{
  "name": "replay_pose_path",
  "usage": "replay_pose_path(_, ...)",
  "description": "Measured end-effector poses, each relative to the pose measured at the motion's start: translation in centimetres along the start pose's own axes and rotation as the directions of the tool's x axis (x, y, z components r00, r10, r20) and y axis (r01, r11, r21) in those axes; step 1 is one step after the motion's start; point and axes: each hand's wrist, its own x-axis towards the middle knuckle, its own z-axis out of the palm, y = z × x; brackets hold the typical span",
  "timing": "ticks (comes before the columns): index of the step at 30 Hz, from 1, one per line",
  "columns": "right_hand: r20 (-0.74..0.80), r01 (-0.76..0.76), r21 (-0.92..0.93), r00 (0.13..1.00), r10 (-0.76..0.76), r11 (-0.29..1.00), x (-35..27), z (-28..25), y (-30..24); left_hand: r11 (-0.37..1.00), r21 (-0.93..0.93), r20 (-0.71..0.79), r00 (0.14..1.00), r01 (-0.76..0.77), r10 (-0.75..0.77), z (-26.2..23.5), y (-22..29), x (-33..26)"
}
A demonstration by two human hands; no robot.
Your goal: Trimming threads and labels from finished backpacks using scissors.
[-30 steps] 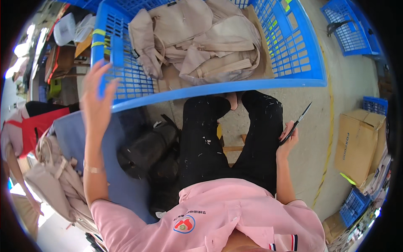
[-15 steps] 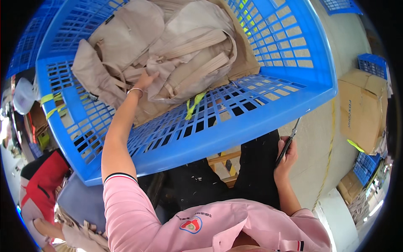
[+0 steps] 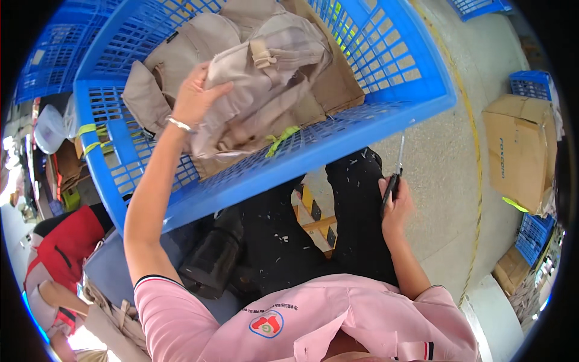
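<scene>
Inside a large blue plastic basket (image 3: 338,145) lie beige fabric bags with straps and seams. My left hand (image 3: 196,99) reaches over the near rim and is closed on the edge of one beige bag (image 3: 259,78), lifting part of it. A buckle or tab of the same colour shows on its upper side. Another beige bag (image 3: 199,39) lies behind it, to the left. Outside the basket, low at the right, my right hand (image 3: 398,208) is closed round the black handles of a pair of scissors (image 3: 395,175). Their blades point up, away from the fabric.
Brown cardboard (image 3: 347,84) lines the basket. Yellow-green ties (image 3: 280,142) hang on its side. A cardboard box (image 3: 522,154) stands at the right, near smaller blue crates (image 3: 531,238). At the lower left, a person in red and grey (image 3: 66,241) handles beige fabric.
My left hand has gone from lying among the bags to raising one's edge, turning the fabric over. The scissors in my right hand have shifted slightly left and now point more upright.
</scene>
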Motion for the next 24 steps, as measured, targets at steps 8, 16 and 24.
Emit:
replay_pose_path(8,-0.034,0.079,0.318,0.997,-0.071,0.945,-1.3,-0.2,2.1,0.397,0.849,0.019,0.772,-0.348,0.636,2.4,22.3,-21.6)
replay_pose_path(16,0.262,-0.140,0.785,0.958,-0.119,0.603,-5.5,-4.3,-2.8,0.724,0.595,0.098,0.925,-0.350,0.367,18.6,12.1,-35.5)
replay_pose_path(24,0.384,-0.152,0.744,0.894,-0.230,0.650,-7.2,-3.7,-3.4,0.765,0.563,0.051,0.937,-0.312,0.345,23.8,7.8,-35.8)
